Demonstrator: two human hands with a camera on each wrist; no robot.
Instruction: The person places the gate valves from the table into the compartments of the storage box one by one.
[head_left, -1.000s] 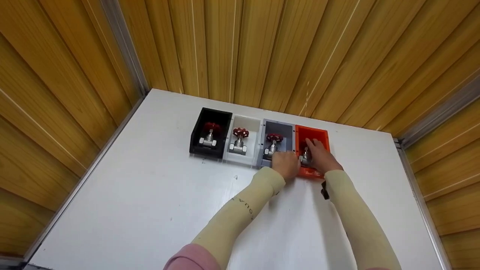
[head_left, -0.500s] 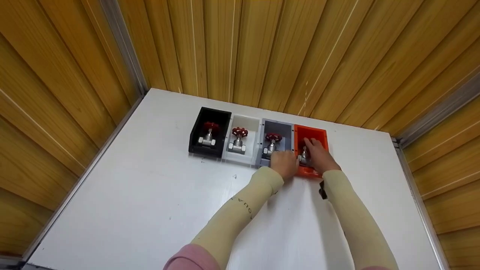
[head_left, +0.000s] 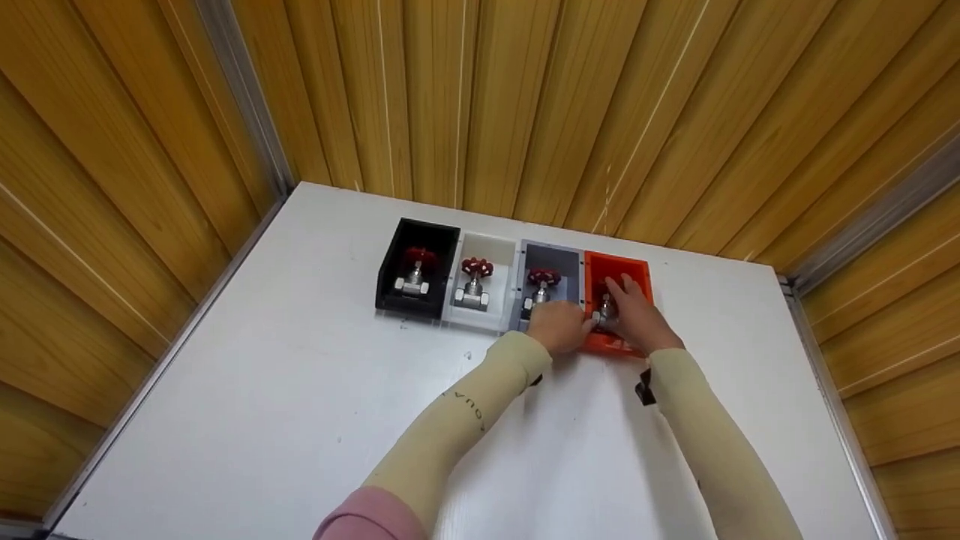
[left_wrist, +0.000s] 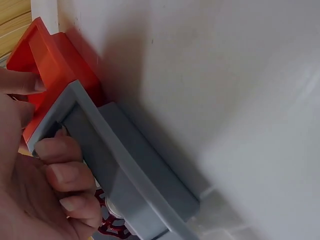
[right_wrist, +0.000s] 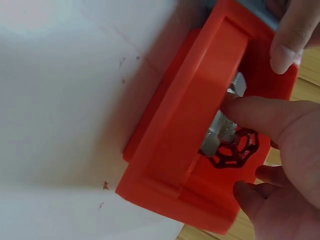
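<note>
My left hand (head_left: 556, 326) grips the adjoining side walls of the grey bin (left_wrist: 132, 160) and the orange bin (right_wrist: 160, 155). In the left wrist view its fingers (left_wrist: 70, 175) curl into the grey bin, and its thumb reaches over the orange side. Inside the orange bin, my right hand (head_left: 636, 319) has its thumb laid on the metal body of a gate valve (right_wrist: 211, 144). The other right fingers are loosely bent, apart from the valve's dark red handwheel (right_wrist: 235, 150). Another valve (head_left: 540, 296) with a red handwheel stands in the grey bin, partly behind my left hand.
A white bin (head_left: 491, 246) and a black bin (head_left: 435, 234) continue the row to the left. Each holds a red-wheeled valve. The row stands near the back edge of the white tabletop (head_left: 337, 360), close to wood-patterned panels (head_left: 495, 112) behind and at both sides.
My left hand and forearm have shifted slightly left, and the thumb shows more beside the orange bin's valve. The right hand remains inside the orange bin. The head view has moved a little.
</note>
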